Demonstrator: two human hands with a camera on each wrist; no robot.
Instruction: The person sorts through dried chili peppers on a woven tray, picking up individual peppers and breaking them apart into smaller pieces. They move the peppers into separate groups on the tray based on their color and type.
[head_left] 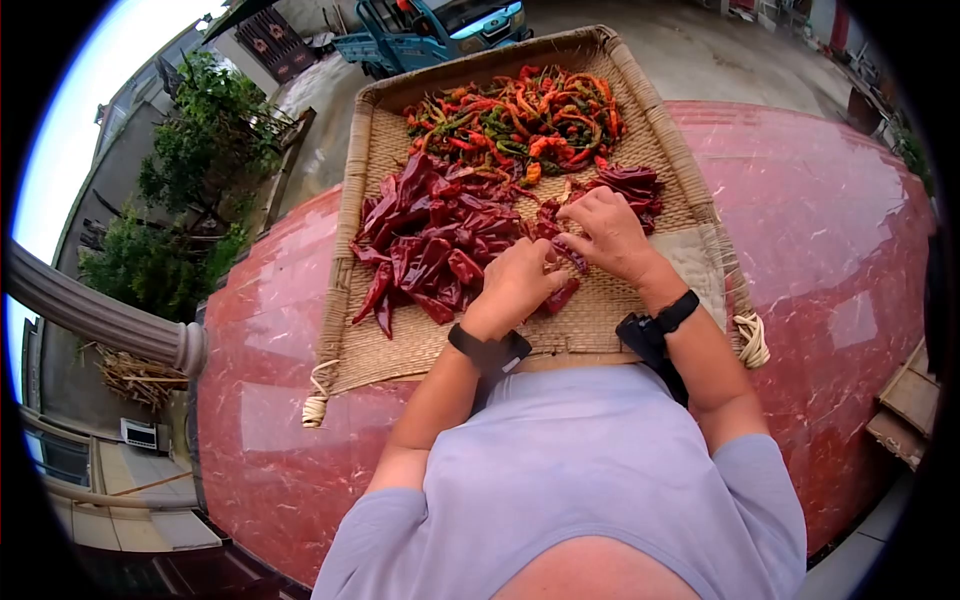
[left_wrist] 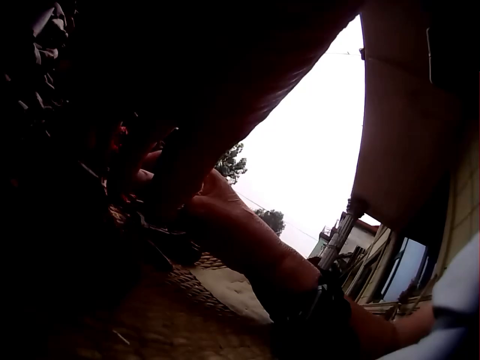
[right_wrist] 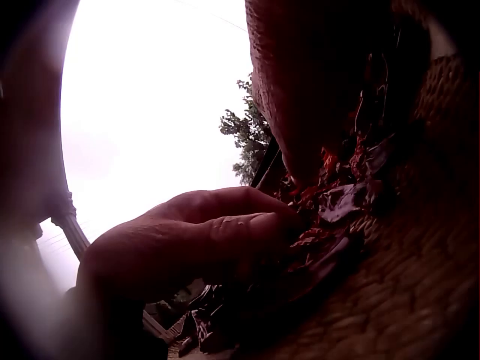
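Observation:
Dark red dried chili peppers [head_left: 425, 235] lie heaped on a shallow woven tray [head_left: 400, 365]. My left hand [head_left: 522, 280] is low over the tray beside this heap, its fingers bent. In the right wrist view, the thumb and forefinger of the left hand [right_wrist: 187, 232] come together on a dark red pepper [right_wrist: 326, 266]. My right hand [head_left: 608, 235] is just to the right, fingers bent down over a smaller group of dark red peppers [head_left: 632, 185]. Its fingertips are hidden among the peppers, and I cannot tell whether they grip one. Both wrist views are very dark.
Thinner red, orange and green peppers [head_left: 520, 115] cover the tray's far end. A pale cloth-like patch [head_left: 690, 265] lies at its right side. The tray sits on a glossy red stone surface [head_left: 800, 220]. A stone column [head_left: 110, 310] stands left; a blue vehicle [head_left: 430, 40] is parked beyond.

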